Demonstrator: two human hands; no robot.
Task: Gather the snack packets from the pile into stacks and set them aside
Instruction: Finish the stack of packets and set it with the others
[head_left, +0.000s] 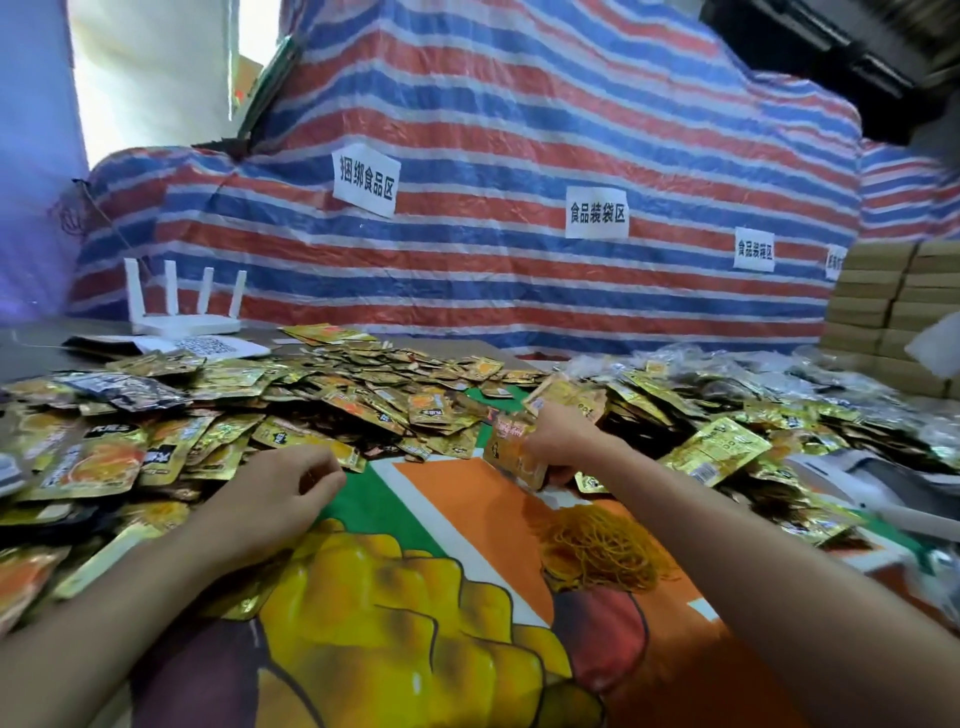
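Note:
A wide pile of gold and orange snack packets (291, 400) covers the far half of the table. My right hand (563, 441) grips a small upright stack of orange packets (514, 457) standing on the cloth at the pile's front edge. My left hand (283, 493) lies with curled fingers at the pile's near edge, its fingertips at a gold packet (332, 449); whether it holds that packet I cannot tell.
A heap of tan rubber bands (597, 551) lies on the bright printed cloth (457, 519) near my right forearm. A white router (184, 312) stands at the back left. Stacked cardboard boxes (883, 306) rise at the right. A striped tarp (493, 182) with paper labels hangs behind.

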